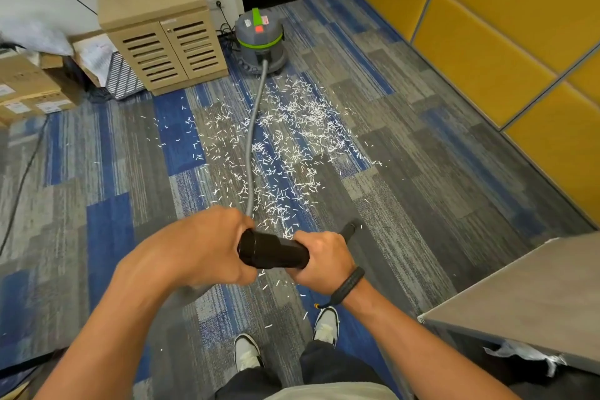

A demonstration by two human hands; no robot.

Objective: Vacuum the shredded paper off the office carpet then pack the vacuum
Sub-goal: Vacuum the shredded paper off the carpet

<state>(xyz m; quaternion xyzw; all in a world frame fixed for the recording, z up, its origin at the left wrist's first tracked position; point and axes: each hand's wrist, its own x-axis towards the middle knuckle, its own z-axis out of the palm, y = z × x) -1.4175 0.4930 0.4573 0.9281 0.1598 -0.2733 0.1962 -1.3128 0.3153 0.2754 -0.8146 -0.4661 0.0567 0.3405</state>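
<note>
The scattered white shredded paper [285, 140] lies on the blue-and-grey striped office carpet [406, 146] straight ahead of both hands, stretching away toward the grey-and-green canister vacuum [259, 39] by the far wall, with the grey flexible hose [251, 136] running lengthwise through it. The left hand [201, 247] and the right hand [319, 261] both curl tightly around the black tubular hose handle [274, 252], which lies crosswise between them. A thin black piece past the right hand is probably its nozzle end, though too little shows to be sure.

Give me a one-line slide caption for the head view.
Both hands, left hand and right hand, grip the black hose handle above shredded paper scattered before the grey-green vacuum.
</note>
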